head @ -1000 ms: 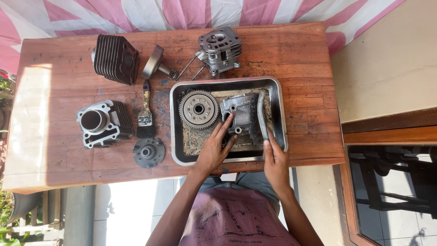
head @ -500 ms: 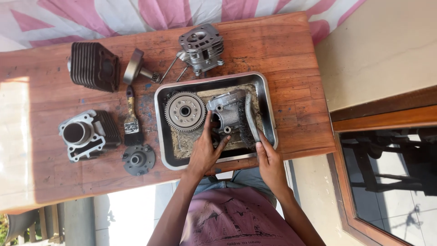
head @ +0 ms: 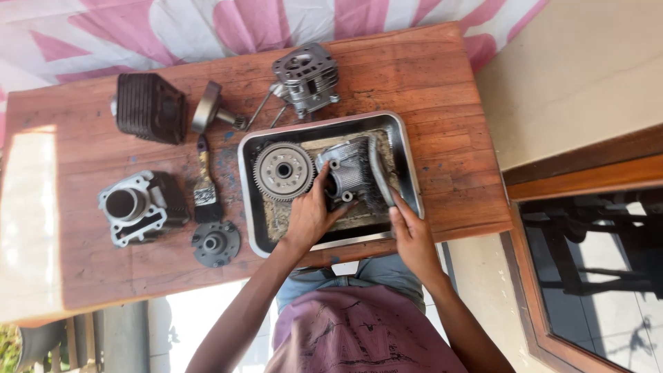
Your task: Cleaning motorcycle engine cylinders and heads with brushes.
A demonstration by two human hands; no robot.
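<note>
On wooden table (head: 442, 117): 1 black finned cylinder (head: 148, 107), 1 grey cylinder block (head: 135, 206), paintbrush (head: 204, 185), round disc (head: 215, 243), cylinder head (head: 306, 77). Striped cloth (head: 207, 27) behind.
</note>
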